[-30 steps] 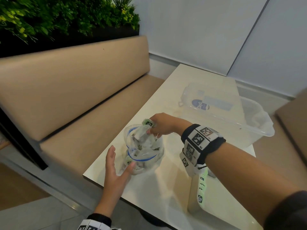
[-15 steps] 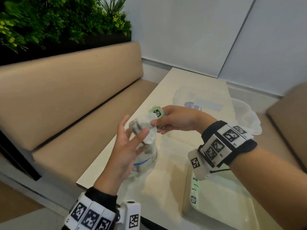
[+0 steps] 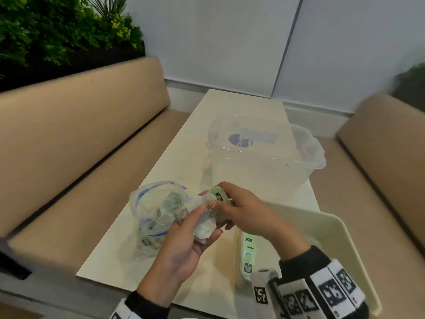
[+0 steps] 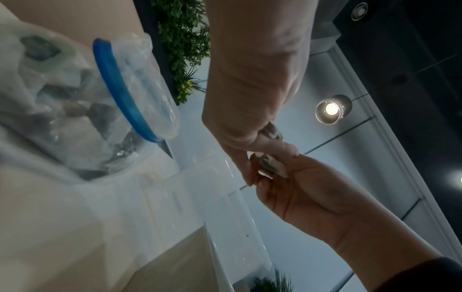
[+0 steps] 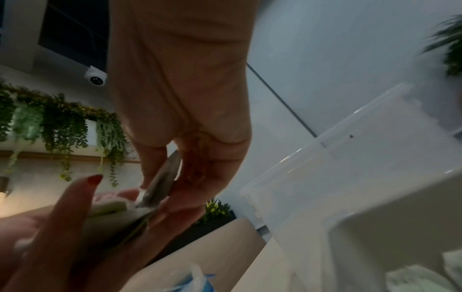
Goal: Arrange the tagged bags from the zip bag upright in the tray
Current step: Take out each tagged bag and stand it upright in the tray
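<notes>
A clear zip bag [image 3: 158, 210] with a blue seal stands open on the table, with several tagged bags inside; it also shows in the left wrist view as the zip bag [image 4: 105, 102]. Just right of it both hands hold one tagged bag [image 3: 203, 226] above the table. My left hand [image 3: 190, 229] cups and grips the white pouch from below. My right hand [image 3: 232, 203] pinches its green paper tag [image 3: 219, 195], seen edge-on as a tag [image 5: 162, 177] in the right wrist view. The cream tray [image 3: 333, 238] lies at the near right, with several tagged bags [image 3: 248, 256] standing along its left wall.
A large clear plastic container [image 3: 264, 146] sits behind the tray on the white table [image 3: 179, 157]. Beige bench seats run along both sides. The table's near edge lies just below my left wrist.
My right hand lifted a tagged bag out of the zip bag and carried it right. My left hand left the zip bag's side and took hold of the pouch.
</notes>
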{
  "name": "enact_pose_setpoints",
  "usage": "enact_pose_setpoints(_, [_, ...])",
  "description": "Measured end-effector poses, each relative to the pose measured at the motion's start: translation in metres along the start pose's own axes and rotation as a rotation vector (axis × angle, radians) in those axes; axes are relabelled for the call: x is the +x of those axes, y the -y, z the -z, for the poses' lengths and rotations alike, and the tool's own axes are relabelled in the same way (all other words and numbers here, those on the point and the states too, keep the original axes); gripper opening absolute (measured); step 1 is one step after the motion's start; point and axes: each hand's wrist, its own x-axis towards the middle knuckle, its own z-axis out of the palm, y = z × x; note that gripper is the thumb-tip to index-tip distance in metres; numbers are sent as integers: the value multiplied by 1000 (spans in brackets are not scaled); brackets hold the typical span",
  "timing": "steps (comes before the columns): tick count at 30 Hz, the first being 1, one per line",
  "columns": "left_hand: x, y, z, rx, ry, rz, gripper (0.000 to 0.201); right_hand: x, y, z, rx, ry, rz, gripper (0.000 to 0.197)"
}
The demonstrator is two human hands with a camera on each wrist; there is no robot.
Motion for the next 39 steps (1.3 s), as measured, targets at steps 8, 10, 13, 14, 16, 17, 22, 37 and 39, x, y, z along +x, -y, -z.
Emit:
enact_pose_setpoints(8, [-1,3,-1,-100,-105,61,26,-13,-17,9,220,-92,81,24])
enact_pose_setpoints(10, [-3,2,1,-110,-83,68,24,-14,-18,12,264,-119,71,16])
enact_pose_setpoints(13, [-3,0,4,-113,-70,59,23,-14,-19,15,319,-153,59,8])
enact_pose_setpoints(14, [-3,-1,5,-111,-56,52,20,-14,-19,16,319,-158,62,7])
enact_pose_setpoints(16, [-4,-2,4,-105,-26,50,16,-14,-18,19,325,-149,85,5])
enact_pose_setpoints(17, [-4,-2,4,-106,-17,51,17,-15,-17,21,330,-144,100,4])
enact_pose_setpoints(22, [-3,-1,5,-88,0,15,27,-20,-5,35,299,-125,183,9])
enact_pose_setpoints(37, [0,7,2,230,31,-16,35,-29,49,68,163,55,475,10])
enact_pose_setpoints(39, [0,8,2,272,36,-16,32,-29,51,69,205,114,473,10])
